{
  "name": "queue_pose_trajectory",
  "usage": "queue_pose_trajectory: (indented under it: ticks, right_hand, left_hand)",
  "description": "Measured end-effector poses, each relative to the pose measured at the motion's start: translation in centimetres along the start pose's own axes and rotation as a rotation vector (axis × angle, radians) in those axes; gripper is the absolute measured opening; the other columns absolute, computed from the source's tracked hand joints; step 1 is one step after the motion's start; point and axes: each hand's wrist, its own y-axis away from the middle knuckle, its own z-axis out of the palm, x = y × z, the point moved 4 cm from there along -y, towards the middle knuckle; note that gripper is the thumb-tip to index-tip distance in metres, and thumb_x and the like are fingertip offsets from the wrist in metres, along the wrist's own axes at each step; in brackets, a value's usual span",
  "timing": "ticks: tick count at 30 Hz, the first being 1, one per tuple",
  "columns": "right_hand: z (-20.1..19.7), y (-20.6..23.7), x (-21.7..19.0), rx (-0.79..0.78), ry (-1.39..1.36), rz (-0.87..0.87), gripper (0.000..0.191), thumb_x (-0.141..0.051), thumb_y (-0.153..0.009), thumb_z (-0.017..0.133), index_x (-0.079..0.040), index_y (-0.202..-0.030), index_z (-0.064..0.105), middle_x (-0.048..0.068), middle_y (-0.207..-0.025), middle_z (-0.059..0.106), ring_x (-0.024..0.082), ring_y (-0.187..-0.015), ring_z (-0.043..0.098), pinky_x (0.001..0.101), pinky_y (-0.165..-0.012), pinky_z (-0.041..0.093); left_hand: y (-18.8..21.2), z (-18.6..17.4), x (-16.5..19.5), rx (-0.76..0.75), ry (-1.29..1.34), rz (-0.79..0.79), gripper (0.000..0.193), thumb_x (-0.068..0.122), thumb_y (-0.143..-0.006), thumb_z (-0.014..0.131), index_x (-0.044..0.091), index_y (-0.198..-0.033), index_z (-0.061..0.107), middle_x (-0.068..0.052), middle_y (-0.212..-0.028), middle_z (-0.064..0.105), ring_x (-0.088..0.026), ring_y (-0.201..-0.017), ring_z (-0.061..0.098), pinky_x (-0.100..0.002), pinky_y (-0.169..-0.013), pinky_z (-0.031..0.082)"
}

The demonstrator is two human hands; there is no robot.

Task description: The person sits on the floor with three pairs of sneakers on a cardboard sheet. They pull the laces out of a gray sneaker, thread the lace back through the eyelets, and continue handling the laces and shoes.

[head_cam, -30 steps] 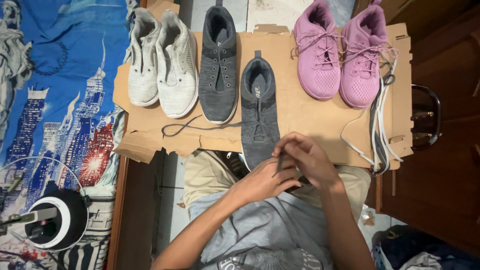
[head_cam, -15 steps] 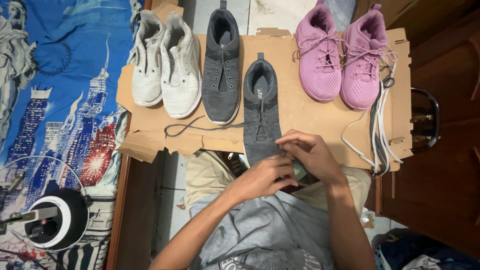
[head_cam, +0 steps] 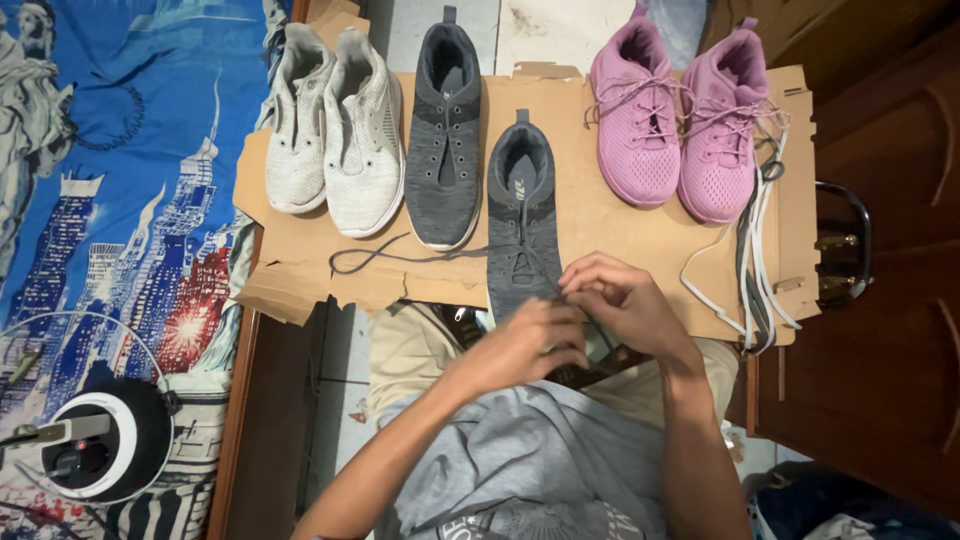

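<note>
A dark grey shoe (head_cam: 521, 200) lies on the cardboard sheet (head_cam: 590, 250) with its toe toward me. My left hand (head_cam: 528, 343) and my right hand (head_cam: 622, 299) meet over the toe end, fingers pinched on its dark lace (head_cam: 400, 257), which trails left across the cardboard. The toe itself is hidden under my hands. The second dark grey shoe (head_cam: 444, 135) lies just to the left, without my hands near it.
A pair of light grey shoes (head_cam: 333, 130) sits at the left of the cardboard, a pink pair (head_cam: 675, 115) at the right. Loose white and grey laces (head_cam: 755, 260) hang off the right edge. A blue patterned cloth (head_cam: 120, 170) and a round fan (head_cam: 100, 450) lie left; wooden furniture stands right.
My hands have shifted slightly up onto the toe of the near grey shoe, still working the lace. The shoes have not moved.
</note>
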Motion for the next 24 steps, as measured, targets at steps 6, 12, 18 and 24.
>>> queue_pose_trajectory:
  ticks: [6, 12, 18, 24]
  right_hand:
    - [-1.0, -0.2, 2.1, 0.227, -0.143, 0.087, 0.010, -0.001, -0.101, 0.064, 0.000, -0.111, 0.064, -0.002, -0.100, 0.068, 0.005, -0.093, 0.064, 0.0200, -0.082, 0.052]
    - [0.9, -2.4, 1.9, 0.306, 0.027, 0.039, 0.013, 0.000, -0.094, 0.070, 0.002, -0.106, 0.070, -0.003, -0.095, 0.069, 0.004, -0.087, 0.062, 0.0184, -0.075, 0.050]
    - [2.4, -3.3, -0.9, 0.471, 0.379, -0.008, 0.006, 0.001, -0.090, 0.075, 0.000, -0.095, 0.075, 0.004, -0.084, 0.066, 0.008, -0.062, 0.047, 0.0257, -0.054, 0.036]
    - [4.0, -5.5, -2.7, 0.480, 0.616, -0.184, 0.009, 0.000, -0.086, 0.075, -0.001, -0.095, 0.075, 0.010, -0.084, 0.066, 0.022, -0.065, 0.061, 0.0321, -0.060, 0.046]
  left_hand:
    - [-1.7, -5.9, -2.6, 0.344, -0.159, -0.167, 0.025, -0.004, -0.089, 0.055, 0.005, -0.110, 0.067, -0.012, -0.096, 0.063, -0.032, -0.094, 0.063, -0.041, -0.086, 0.051]
    - [-4.3, -8.1, -7.5, 0.363, -0.323, -0.186, 0.018, 0.000, -0.095, 0.059, 0.000, -0.112, 0.066, -0.021, -0.099, 0.064, -0.042, -0.089, 0.062, -0.048, -0.074, 0.048]
    - [-3.1, -7.7, -11.7, 0.357, -0.067, -0.354, 0.012, 0.010, -0.096, 0.069, 0.000, -0.099, 0.062, -0.015, -0.084, 0.062, -0.026, -0.074, 0.059, -0.036, -0.067, 0.048]
    - [-0.5, -6.5, -15.5, 0.382, 0.442, -0.446, 0.011, -0.006, -0.093, 0.059, 0.003, -0.098, 0.056, -0.001, -0.082, 0.061, -0.003, -0.070, 0.056, -0.022, -0.063, 0.048]
